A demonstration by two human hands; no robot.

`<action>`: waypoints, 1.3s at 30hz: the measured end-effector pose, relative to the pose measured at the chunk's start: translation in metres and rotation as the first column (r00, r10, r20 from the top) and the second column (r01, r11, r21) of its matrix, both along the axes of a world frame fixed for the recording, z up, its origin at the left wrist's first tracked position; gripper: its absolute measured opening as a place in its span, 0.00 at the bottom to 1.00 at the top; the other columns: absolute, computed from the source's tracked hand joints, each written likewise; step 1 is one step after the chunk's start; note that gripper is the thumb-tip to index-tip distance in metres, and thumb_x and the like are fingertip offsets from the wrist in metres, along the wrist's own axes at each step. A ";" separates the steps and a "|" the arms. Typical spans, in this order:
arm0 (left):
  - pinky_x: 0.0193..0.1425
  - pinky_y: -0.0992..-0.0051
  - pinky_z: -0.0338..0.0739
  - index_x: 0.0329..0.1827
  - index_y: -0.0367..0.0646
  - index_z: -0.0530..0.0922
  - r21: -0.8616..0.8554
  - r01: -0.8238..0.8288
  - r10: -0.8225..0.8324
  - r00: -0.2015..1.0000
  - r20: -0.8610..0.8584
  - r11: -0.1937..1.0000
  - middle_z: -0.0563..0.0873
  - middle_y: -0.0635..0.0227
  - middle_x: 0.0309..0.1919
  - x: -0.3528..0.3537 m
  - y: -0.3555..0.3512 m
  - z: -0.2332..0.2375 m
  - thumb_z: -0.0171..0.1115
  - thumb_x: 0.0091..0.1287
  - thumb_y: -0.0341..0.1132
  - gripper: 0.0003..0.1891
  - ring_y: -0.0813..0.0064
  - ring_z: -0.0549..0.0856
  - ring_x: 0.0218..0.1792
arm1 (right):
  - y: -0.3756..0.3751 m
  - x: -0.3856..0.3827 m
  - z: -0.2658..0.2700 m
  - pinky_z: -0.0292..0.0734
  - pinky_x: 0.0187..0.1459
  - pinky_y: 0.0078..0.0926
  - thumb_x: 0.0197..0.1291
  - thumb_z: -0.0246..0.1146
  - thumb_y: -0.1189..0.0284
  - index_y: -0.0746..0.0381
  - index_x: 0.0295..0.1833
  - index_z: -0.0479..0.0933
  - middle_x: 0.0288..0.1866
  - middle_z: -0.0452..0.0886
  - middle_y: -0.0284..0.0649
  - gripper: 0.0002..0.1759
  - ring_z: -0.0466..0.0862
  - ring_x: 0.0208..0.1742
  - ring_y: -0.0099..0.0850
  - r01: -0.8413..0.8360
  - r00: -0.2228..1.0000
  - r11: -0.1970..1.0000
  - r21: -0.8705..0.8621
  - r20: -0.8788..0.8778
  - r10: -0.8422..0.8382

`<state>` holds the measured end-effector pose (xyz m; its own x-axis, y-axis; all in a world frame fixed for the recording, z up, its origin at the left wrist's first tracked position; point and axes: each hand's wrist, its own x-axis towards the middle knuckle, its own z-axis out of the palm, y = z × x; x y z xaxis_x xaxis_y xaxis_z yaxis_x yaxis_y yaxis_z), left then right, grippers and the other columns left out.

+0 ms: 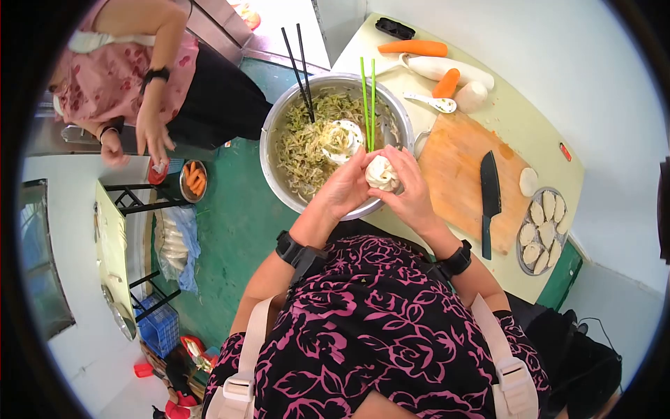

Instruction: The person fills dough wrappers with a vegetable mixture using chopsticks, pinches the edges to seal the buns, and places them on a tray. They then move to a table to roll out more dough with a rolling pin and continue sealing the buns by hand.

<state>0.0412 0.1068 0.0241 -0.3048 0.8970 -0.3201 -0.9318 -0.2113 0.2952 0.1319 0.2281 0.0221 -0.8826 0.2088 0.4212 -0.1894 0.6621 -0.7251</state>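
Note:
A round, pleated stuffed bun of white dough sits between my two hands, its gathered folds facing up. My left hand cups it from the left, and the fingers of my right hand close around its other side. Both hands are over the near rim of a large metal bowl of shredded filling. Within the filling lies a white, partly covered rounded thing. Black chopsticks and green chopsticks stand in the bowl.
Right of the bowl, a cutting board bears a black knife and a dough round. A plate holds several dumplings. Carrots, a white radish and a spoon lie behind. A co-worker stands at left.

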 end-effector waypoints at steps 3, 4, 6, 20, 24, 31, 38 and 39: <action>0.50 0.74 0.75 0.56 0.37 0.66 -0.117 0.094 -0.117 0.970 -0.212 0.989 0.77 0.62 0.46 -0.003 -0.001 -0.001 0.52 0.64 0.39 0.21 0.72 0.79 0.46 | 0.003 0.002 -0.001 0.57 0.61 0.40 0.33 0.71 0.67 0.66 0.58 0.63 0.56 0.69 0.47 0.42 0.67 0.60 0.40 -0.008 0.999 0.999 -0.035 0.034 0.009; 0.49 0.74 0.76 0.56 0.36 0.66 -0.128 0.080 -0.104 0.975 -0.194 0.989 0.78 0.62 0.45 -0.002 0.000 0.000 0.53 0.63 0.37 0.20 0.73 0.79 0.45 | 0.000 0.003 0.002 0.57 0.61 0.40 0.33 0.71 0.67 0.66 0.58 0.63 0.56 0.69 0.47 0.42 0.66 0.60 0.40 -0.004 0.999 0.981 -0.196 0.039 0.012; 0.48 0.74 0.76 0.54 0.36 0.67 -0.145 0.056 -0.080 0.983 -0.163 0.988 0.79 0.63 0.44 0.000 0.004 0.001 0.55 0.62 0.33 0.19 0.74 0.80 0.44 | -0.005 0.005 0.009 0.55 0.62 0.40 0.34 0.71 0.66 0.66 0.58 0.63 0.57 0.69 0.46 0.42 0.66 0.61 0.40 0.009 0.999 0.870 -0.493 0.042 0.013; 0.49 0.72 0.75 0.53 0.37 0.67 -0.130 0.078 -0.082 0.996 -0.021 0.988 0.77 0.62 0.46 0.010 0.011 -0.004 0.51 0.64 0.36 0.17 0.71 0.78 0.47 | 0.004 0.020 -0.012 0.54 0.63 0.37 0.35 0.71 0.68 0.62 0.61 0.59 0.60 0.65 0.44 0.44 0.62 0.63 0.40 -0.032 0.991 0.858 -0.513 0.097 0.095; 0.49 0.73 0.74 0.53 0.38 0.67 -0.114 0.124 -0.126 0.992 -0.012 0.986 0.77 0.64 0.46 0.014 0.013 -0.007 0.52 0.63 0.36 0.17 0.72 0.77 0.47 | 0.011 0.022 -0.019 0.56 0.62 0.36 0.35 0.71 0.69 0.63 0.61 0.59 0.59 0.65 0.45 0.44 0.64 0.61 0.40 -0.022 0.988 0.962 -0.273 0.143 0.064; 0.49 0.74 0.73 0.54 0.37 0.66 -0.240 0.206 -0.265 0.931 -0.249 0.949 0.76 0.66 0.46 0.021 0.022 -0.007 0.54 0.62 0.33 0.18 0.75 0.76 0.47 | 0.022 0.029 -0.027 0.55 0.63 0.34 0.36 0.71 0.68 0.63 0.62 0.58 0.61 0.63 0.46 0.45 0.61 0.63 0.40 -0.058 0.985 0.967 -0.249 0.141 0.096; 0.48 0.73 0.75 0.50 0.35 0.68 -0.350 0.192 -0.296 0.916 -0.272 0.917 0.78 0.60 0.42 0.026 0.037 -0.009 0.54 0.61 0.29 0.15 0.70 0.79 0.43 | 0.013 0.053 -0.036 0.56 0.62 0.30 0.51 0.63 0.60 0.62 0.68 0.43 0.66 0.55 0.43 0.46 0.58 0.65 0.32 -0.041 0.996 0.336 -0.941 -0.011 0.092; 0.48 0.73 0.75 0.50 0.35 0.69 -0.363 0.174 -0.286 0.915 -0.283 0.915 0.78 0.60 0.41 0.027 0.040 -0.012 0.55 0.60 0.29 0.15 0.70 0.79 0.42 | 0.015 0.056 -0.038 0.56 0.62 0.30 0.53 0.61 0.60 0.62 0.68 0.44 0.66 0.55 0.42 0.44 0.58 0.65 0.31 -0.021 0.996 0.129 -0.991 -0.010 0.090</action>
<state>0.0685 0.1472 0.0118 -0.2392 0.8176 -0.5238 -0.7826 0.1570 0.6024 0.1882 0.2432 -0.0156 -0.9205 0.3634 -0.1437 -0.1389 -0.6480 -0.7489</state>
